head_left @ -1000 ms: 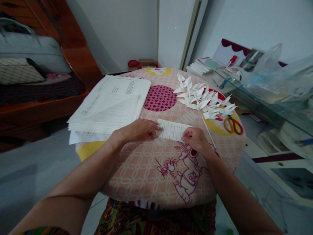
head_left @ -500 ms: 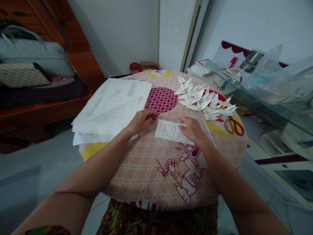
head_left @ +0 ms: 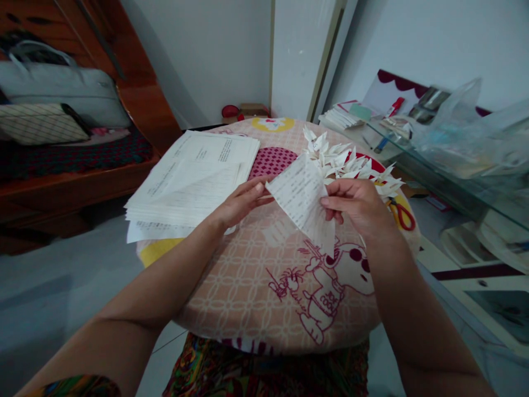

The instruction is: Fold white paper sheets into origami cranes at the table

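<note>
A folded strip of printed white paper (head_left: 303,201) is lifted off the round table (head_left: 248,286) and tilted on edge. My right hand (head_left: 357,207) pinches its right side between thumb and fingers. My left hand (head_left: 239,204) touches the strip's left corner with its fingertips, fingers together. Behind the paper lies a cluster of several white folded paper cranes (head_left: 343,160). A thick stack of printed sheets (head_left: 194,176) sits at the table's left, just beside my left hand.
Red-handled scissors (head_left: 400,212) lie at the table's right edge, partly hidden by my right hand. A glass-topped shelf (head_left: 454,182) with plastic bags and books stands to the right. A wooden bench (head_left: 74,182) with bags is at the left.
The paper strip lay flat on the table under both hands; my right hand has picked it up and turned it on edge, while my left hand moved to its left corner.
</note>
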Demonstrator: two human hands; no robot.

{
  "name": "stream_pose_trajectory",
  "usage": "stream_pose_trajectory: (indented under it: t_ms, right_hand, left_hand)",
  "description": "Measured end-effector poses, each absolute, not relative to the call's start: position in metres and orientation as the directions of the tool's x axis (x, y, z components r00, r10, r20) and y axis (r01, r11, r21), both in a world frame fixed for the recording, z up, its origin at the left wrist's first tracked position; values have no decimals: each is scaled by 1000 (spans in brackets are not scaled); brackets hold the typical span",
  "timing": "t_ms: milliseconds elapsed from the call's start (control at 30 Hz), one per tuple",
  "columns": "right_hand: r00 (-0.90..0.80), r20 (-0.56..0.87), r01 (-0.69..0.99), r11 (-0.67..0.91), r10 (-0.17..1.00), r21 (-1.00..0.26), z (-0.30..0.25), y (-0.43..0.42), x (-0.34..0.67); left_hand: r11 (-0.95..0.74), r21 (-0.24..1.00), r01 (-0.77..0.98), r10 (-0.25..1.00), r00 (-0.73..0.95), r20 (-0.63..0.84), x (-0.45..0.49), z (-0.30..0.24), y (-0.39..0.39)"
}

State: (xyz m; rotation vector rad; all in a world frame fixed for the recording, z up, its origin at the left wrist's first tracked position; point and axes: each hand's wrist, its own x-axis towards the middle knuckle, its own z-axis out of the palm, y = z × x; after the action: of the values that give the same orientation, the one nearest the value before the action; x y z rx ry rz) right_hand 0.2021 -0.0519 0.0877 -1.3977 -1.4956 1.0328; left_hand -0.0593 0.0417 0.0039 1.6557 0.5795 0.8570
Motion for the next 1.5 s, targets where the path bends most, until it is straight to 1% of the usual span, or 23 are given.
stream_pose_trajectory:
  t_ms: [100,167,233,300,400,467,533,567,633,700,733,800,833,900,933,1000,1067,1167,1267,1300,1367,1433,1500]
  right_hand:
    - [-11,-23,200,-21,1000,-980,88,-55,201]
    - [-4,-75,135,-74,997,-988,80,-57,198]
    - [-11,-106,79,-105,994,-991,70,-59,196]
    - [-29,-81,35,-80,996,-996,60,-61,197]
    - [-28,45,-3,45,999,-999,53,-63,203]
    - [5,174,36,174,985,-984,54,-65,210]
    - [24,317,137,311,948,-941,55,-69,218]
    - [19,383,195,372,924,-908,54,-71,221]
    - [-12,463,305,444,886,-843,49,-76,229]
    - [-49,522,460,483,852,-745,35,-82,236]
    - [-87,535,555,487,841,-675,26,-85,239]
    - [-177,515,688,479,839,-545,6,-92,245]
    - [-223,494,732,478,841,-484,-3,-95,248]
    - [-296,457,800,479,839,-361,-16,-101,250]
    - [-307,458,832,469,834,-297,-20,-104,250]
    - [-328,459,869,454,826,-196,-22,-107,249]
    - [-383,446,858,490,809,-152,-20,-109,246]
    - [-493,405,774,600,770,-200,-18,-112,242]
    - [-485,376,714,606,789,-351,-13,-113,242]
    - [-448,365,705,573,816,-417,-10,-113,241]
    - [-325,318,691,453,891,-563,-4,-111,240]
    - [-178,215,666,278,960,-692,2,-107,237]
    - [-51,118,630,123,992,-767,5,-100,234]
  left_hand:
    - [-172,974,-148,630,743,225,-51,11,31]
    - [-152,970,-191,599,762,244,-45,14,26]
    - [-157,964,-215,638,723,265,-40,12,24]
    - [-167,956,-240,697,657,287,-37,9,23]
    - [-225,938,-263,768,545,337,-40,10,22]
    - [-349,900,-261,791,432,432,-47,18,19]
    - [-517,818,-250,741,348,574,-55,31,15]
    - [-590,776,-225,696,346,630,-59,37,13]
    - [-716,677,-172,560,438,703,-64,45,10]
    - [-796,597,-99,427,607,670,-65,44,10]
    - [-828,558,-64,369,687,627,-63,40,12]
    - [-873,486,-42,241,829,505,-56,28,16]
    - [-892,450,-44,187,870,456,-52,21,18]
    - [-917,396,-45,122,914,387,-45,10,23]
    - [-924,381,-20,118,934,336,-43,6,25]
    - [-937,345,59,160,948,274,-41,3,27]
    - [-939,320,128,207,951,229,-42,4,27]
    - [-937,319,147,218,955,202,-46,8,24]
    - [-914,382,140,237,946,221,-49,10,20]
    - [-891,426,156,273,934,230,-50,10,19]
    - [-801,555,226,402,889,219,-50,10,18]
    - [-628,711,316,563,816,135,-50,7,19]
    - [-420,831,364,659,752,3,-48,4,20]
